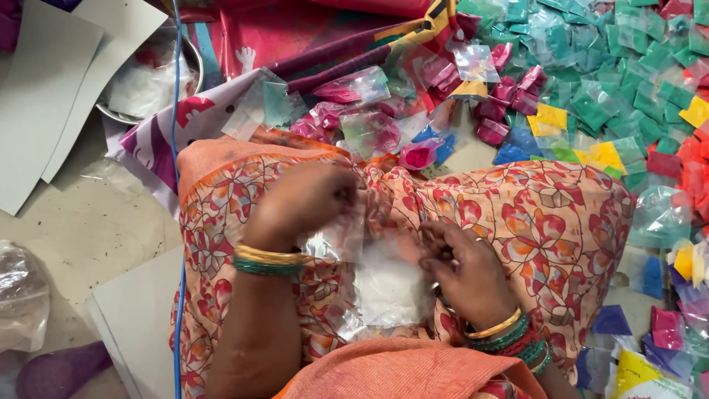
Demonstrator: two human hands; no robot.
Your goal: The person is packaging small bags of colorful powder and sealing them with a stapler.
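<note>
Our 2 hands work 1 clear bag (384, 284) on the lap: left hand (306, 199) pinches its top-left corner, right hand (465, 270) grips the right edge. Bag hangs between them, long axis vertical, white powder low. Colour packets (591, 111) lie beyond on the floor.

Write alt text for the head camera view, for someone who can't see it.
Seen from above, a person's left hand and right hand hold a clear plastic pouch of white powder over their lap. Small packets of coloured powder cover the floor ahead; a steel bowl sits upper left.
</note>
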